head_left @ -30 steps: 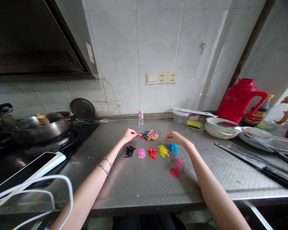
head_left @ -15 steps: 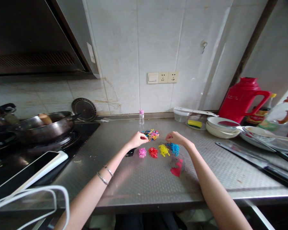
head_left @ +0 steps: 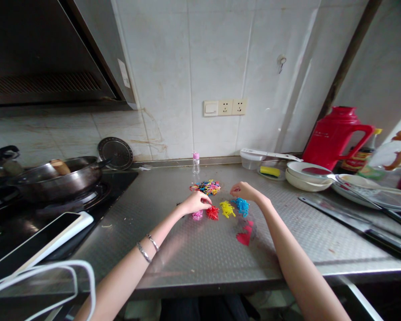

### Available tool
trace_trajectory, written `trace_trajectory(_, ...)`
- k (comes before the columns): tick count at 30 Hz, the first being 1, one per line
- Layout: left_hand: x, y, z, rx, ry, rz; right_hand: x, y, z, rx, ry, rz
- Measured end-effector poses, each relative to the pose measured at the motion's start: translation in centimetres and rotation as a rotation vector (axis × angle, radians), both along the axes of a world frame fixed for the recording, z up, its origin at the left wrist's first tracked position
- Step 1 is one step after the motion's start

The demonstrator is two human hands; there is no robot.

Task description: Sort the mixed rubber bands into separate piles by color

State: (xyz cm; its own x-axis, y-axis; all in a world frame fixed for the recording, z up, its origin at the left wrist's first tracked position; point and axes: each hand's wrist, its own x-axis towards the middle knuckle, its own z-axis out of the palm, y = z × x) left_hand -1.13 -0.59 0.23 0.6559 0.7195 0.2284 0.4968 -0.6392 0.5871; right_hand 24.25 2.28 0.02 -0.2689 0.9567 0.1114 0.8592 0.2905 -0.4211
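Here, the left hand (head_left: 196, 203) slants to the red pile (head_left: 212, 214); the right hand (head_left: 246, 191) hangs curled; grips unclear.

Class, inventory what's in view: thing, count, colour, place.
Mixed band pile: one, multicoloured, centre
Single-colour band piles: four shown, pink, red, yellow, blue, centre
Pink-capped bottle: one, clear, near wall
Scrap: one, red, on counter
Range hood: one, dark, upper left
Stove: one, black, left
Pan: one, silver, on stove
Device: one, white, left
Cable: one, white, lower left
Disc: one, dark, against wall
Sockets: two, cream, wall
Hook: one, silver, wall
Tub: one, clear, right rear
Sponge: one, yellow, right
Thermos: one, red, far right
Stacked bowls: two, white, right
Bracelets: two, silver, left wrist
Left hand: one, bare, by red pile
Right hand: one, bare, by blue pile
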Motion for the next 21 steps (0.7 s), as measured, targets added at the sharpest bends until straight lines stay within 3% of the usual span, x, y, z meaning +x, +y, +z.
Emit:
trace_trajectory(11,-2.9,4.1,-1.1,-0.025,-0.287,0.253,-0.2,0.6,-0.2,0.150,0.080,-0.054)
trace_trajectory(21,-4.0,4.9,-1.1,-0.061,-0.345,0.332,-3.3,2.8,-1.7,0.123,0.101,0.056)
